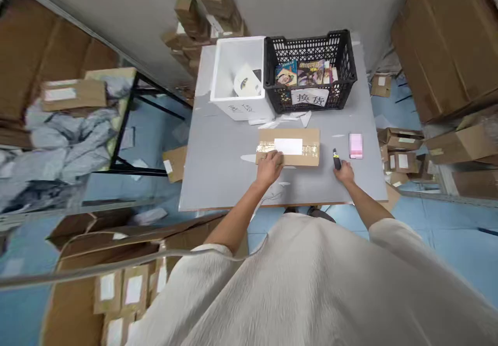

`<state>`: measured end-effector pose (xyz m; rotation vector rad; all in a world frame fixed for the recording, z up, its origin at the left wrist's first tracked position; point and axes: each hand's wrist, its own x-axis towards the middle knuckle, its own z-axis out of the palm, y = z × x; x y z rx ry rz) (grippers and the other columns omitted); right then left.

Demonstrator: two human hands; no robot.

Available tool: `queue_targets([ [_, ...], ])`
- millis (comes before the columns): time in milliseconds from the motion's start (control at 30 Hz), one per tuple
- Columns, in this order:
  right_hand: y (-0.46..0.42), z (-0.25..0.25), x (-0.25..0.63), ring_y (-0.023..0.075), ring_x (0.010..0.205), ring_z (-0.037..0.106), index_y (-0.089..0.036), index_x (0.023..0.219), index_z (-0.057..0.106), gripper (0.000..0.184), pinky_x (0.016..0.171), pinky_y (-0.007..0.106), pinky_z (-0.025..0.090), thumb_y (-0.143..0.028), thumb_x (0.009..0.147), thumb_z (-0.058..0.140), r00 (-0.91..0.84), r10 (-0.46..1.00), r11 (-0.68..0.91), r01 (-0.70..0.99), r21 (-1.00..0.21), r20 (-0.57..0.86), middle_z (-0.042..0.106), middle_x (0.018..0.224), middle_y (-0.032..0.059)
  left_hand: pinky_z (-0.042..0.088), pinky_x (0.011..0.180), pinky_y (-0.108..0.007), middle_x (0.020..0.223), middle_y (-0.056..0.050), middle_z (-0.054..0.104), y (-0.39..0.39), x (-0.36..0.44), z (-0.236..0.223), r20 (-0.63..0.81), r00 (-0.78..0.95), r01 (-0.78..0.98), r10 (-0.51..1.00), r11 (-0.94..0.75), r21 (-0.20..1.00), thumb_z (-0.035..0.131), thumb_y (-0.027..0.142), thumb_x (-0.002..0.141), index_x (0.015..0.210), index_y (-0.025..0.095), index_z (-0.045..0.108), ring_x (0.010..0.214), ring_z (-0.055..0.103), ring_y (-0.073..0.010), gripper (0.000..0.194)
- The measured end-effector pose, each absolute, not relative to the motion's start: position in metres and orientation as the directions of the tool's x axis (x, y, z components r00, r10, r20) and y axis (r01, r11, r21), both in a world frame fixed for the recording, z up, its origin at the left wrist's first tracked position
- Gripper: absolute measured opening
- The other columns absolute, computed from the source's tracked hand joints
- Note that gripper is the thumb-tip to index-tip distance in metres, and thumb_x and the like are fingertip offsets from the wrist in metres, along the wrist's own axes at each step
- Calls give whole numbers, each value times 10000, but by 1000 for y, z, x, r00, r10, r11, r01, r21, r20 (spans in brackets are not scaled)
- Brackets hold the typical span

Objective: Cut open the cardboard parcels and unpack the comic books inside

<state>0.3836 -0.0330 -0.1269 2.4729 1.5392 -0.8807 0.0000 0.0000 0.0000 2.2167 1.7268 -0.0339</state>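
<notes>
A taped cardboard box with a white label lies flat on the grey table. My left hand grips the box at its near left edge, fingers bent over the top. In my right hand is a box cutter, black with a yellow part, pointing away from me. The cutter stays to the right of the box, apart from it, low over the table or on it. Just beyond that hand lies a phone with a pinkish lit screen.
At the table's back stand a white bin and a black crate holding books. Parcels are stacked behind and on the right floor. A large open carton of boxes sits at lower left, with a cable crossing above.
</notes>
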Motion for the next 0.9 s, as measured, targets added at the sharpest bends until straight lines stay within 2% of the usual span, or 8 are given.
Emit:
queue_targets([
  [200,-35,-132,383,360,1438,613,-167,1616,527,641,1165,441,517,-330,1020,695,335,812,-493,832,-255,-479,605,1555,220,522,1156,-539,1688,-175,588,-6,3,2,-216,243,959,946,-200,203,555,350,1130,1653,230,582,1486,570,-400,537],
  [367,-34,-119,383,349,1362,682,-157,1632,544,713,1100,407,561,-283,952,718,346,803,-543,761,-355,-486,663,1530,225,535,1140,-538,1701,-175,577,-10,10,5,-224,215,965,951,-172,197,542,335,1136,1662,241,574,1506,555,-404,536],
  [433,-34,-111,385,334,1304,719,-169,1556,621,672,1061,388,582,-280,904,736,352,798,-566,715,-410,-489,715,1468,201,532,1146,-546,1699,-176,578,-9,11,4,-219,211,964,953,-166,207,550,325,1128,1662,249,575,1520,544,-406,540],
  [533,-34,-95,390,292,1138,767,-204,1344,727,510,976,356,609,-288,841,724,348,798,-592,605,-533,-492,803,1209,109,523,1160,-556,1698,-175,577,-7,11,3,-215,212,962,953,-165,219,564,328,1119,1655,253,579,1528,535,-411,541],
  [633,-30,-75,395,235,911,764,-226,1220,719,425,819,321,632,-348,814,693,348,798,-602,430,-673,-491,758,982,24,515,1170,-551,1702,-172,571,-5,12,2,-217,215,962,952,-168,216,567,341,1118,1641,246,582,1527,535,-413,532],
  [733,-20,-49,396,191,816,745,-239,1191,671,403,711,292,633,-452,850,647,322,837,-529,276,-803,-442,693,975,7,512,1170,-555,1702,-178,566,-4,12,3,-216,242,955,946,-194,224,547,334,1114,1640,233,575,1514,544,-414,537],
  [800,-10,-29,395,176,827,742,-245,1143,655,371,688,272,630,-521,902,596,294,879,-449,246,-859,-376,681,1010,19,511,1166,-572,1700,-184,565,-4,11,3,-209,275,944,938,-222,244,527,318,1107,1652,228,565,1498,555,-419,553],
  [900,3,2,383,166,796,716,-237,1036,668,391,616,233,577,-606,974,555,214,932,-349,311,-884,-293,698,988,37,498,1179,-597,1697,-181,571,-4,6,0,-183,324,921,928,-265,286,523,254,1071,1668,247,560,1492,561,-421,599],
])
